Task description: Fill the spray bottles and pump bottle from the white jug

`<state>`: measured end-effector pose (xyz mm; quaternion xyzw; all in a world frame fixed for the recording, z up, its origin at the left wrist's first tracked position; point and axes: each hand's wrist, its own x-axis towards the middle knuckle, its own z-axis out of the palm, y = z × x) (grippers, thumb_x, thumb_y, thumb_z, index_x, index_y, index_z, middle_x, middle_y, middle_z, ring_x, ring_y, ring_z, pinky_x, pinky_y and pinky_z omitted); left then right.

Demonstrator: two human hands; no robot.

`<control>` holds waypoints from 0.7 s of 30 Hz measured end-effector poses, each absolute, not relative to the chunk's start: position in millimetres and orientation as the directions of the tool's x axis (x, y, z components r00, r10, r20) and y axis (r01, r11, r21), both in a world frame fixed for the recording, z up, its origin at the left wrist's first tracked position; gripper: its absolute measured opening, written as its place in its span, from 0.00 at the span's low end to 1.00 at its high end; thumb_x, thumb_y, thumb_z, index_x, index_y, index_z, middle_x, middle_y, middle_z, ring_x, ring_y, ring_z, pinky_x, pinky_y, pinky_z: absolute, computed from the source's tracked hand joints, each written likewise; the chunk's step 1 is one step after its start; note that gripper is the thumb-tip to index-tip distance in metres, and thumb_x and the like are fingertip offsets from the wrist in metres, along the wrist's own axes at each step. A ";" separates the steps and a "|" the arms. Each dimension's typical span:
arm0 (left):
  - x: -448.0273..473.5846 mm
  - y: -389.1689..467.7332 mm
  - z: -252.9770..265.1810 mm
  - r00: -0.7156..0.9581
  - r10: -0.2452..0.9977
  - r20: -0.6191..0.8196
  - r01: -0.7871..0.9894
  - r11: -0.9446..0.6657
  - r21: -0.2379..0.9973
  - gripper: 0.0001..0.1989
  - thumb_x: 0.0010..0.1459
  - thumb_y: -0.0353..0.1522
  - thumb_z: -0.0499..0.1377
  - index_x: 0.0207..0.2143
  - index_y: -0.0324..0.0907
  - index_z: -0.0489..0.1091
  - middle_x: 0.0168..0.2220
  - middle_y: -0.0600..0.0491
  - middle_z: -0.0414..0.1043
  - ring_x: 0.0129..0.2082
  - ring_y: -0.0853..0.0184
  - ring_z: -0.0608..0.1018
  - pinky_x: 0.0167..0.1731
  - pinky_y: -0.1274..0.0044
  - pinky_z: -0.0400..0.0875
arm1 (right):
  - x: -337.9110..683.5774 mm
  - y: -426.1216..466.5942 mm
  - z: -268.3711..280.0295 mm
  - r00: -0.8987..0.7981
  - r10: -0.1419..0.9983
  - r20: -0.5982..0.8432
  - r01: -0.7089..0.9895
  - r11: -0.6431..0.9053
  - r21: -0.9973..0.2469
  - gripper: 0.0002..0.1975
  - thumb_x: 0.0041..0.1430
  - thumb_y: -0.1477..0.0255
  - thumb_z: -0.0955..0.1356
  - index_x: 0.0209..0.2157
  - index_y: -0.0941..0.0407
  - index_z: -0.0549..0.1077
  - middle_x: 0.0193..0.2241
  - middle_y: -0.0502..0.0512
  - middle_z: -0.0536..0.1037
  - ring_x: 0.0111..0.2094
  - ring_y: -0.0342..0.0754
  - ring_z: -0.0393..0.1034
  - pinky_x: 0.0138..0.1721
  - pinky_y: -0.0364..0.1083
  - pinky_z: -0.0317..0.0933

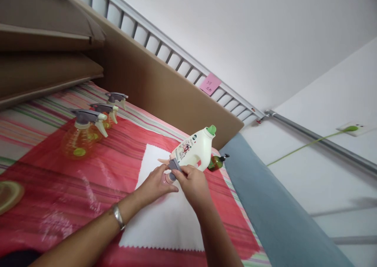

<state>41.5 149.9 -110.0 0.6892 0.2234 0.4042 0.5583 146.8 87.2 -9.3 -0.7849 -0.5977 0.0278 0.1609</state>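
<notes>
A pink see-through spray bottle with a grey trigger head [174,165] is between my two hands, over a white cloth [165,227] with zigzag edges. My left hand [154,182] is closed around the bottle's body, most of which the fingers hide. At the grey collar and head, my right hand [193,182] grips with thumb and fingers. Just behind them stands a white detergent jug [196,145] with a handle, a printed label and a green spout at its open-looking mouth.
Several orange-tinted spray bottles [78,139] stand at the left on a red plastic sheet [118,153] over striped fabric. A green pump bottle [216,163] is right of the jug. A brown panel [165,90] rises behind; a yellowish round object [10,196] lies at the left edge.
</notes>
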 end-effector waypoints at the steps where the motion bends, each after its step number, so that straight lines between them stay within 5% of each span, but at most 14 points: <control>1: 42.6 149.2 -110.2 0.545 0.789 0.285 -0.131 -0.256 0.958 0.22 0.44 0.35 0.64 0.43 0.44 0.66 0.45 0.50 0.71 0.47 0.59 0.70 0.47 0.68 0.63 | 146.2 87.2 -9.0 0.285 0.947 0.148 0.932 -0.237 -0.274 0.14 0.55 0.64 0.63 0.24 0.55 0.75 0.24 0.52 0.73 0.26 0.45 0.65 0.25 0.42 0.50; 5: 39.8 154.6 -108.8 0.556 0.769 0.315 -0.140 -0.287 0.948 0.08 0.51 0.34 0.58 0.34 0.43 0.70 0.39 0.52 0.73 0.43 0.62 0.72 0.46 0.71 0.63 | 146.4 88.3 -8.9 0.280 0.947 0.154 0.936 -0.234 -0.263 0.14 0.55 0.64 0.63 0.24 0.55 0.75 0.24 0.52 0.73 0.26 0.45 0.65 0.25 0.42 0.50; 9: 33.8 159.7 -104.3 0.624 0.680 0.385 -0.194 -0.343 0.919 0.11 0.55 0.34 0.54 0.39 0.44 0.71 0.43 0.51 0.73 0.47 0.62 0.70 0.49 0.72 0.61 | 146.7 88.2 -10.1 0.282 0.948 0.144 0.932 -0.236 -0.274 0.14 0.55 0.63 0.62 0.26 0.55 0.75 0.25 0.52 0.73 0.28 0.46 0.66 0.26 0.42 0.50; 13: 40.3 151.3 -103.5 0.544 0.774 0.323 -0.095 -0.326 0.941 0.22 0.41 0.35 0.65 0.42 0.43 0.69 0.43 0.51 0.72 0.44 0.59 0.71 0.44 0.71 0.64 | 142.9 86.8 -9.9 0.293 0.947 0.127 0.928 -0.250 -0.278 0.14 0.55 0.63 0.62 0.25 0.54 0.75 0.24 0.52 0.73 0.27 0.46 0.66 0.26 0.42 0.50; 16: 42.9 150.2 -103.7 0.493 0.806 0.327 -0.093 -0.325 0.941 0.14 0.44 0.34 0.64 0.36 0.42 0.71 0.39 0.51 0.73 0.43 0.60 0.72 0.44 0.72 0.63 | 141.0 86.9 -9.4 0.287 0.950 0.124 0.931 -0.246 -0.271 0.15 0.56 0.63 0.62 0.25 0.54 0.75 0.24 0.52 0.72 0.27 0.46 0.65 0.26 0.42 0.50; 21: 36.2 160.1 -102.3 0.689 0.619 0.376 -0.271 -0.261 0.926 0.12 0.50 0.30 0.58 0.40 0.43 0.71 0.42 0.53 0.73 0.47 0.63 0.71 0.48 0.73 0.61 | 141.2 88.8 -8.9 0.276 0.953 0.126 0.937 -0.238 -0.256 0.13 0.55 0.64 0.62 0.28 0.54 0.76 0.26 0.52 0.73 0.28 0.46 0.66 0.27 0.42 0.50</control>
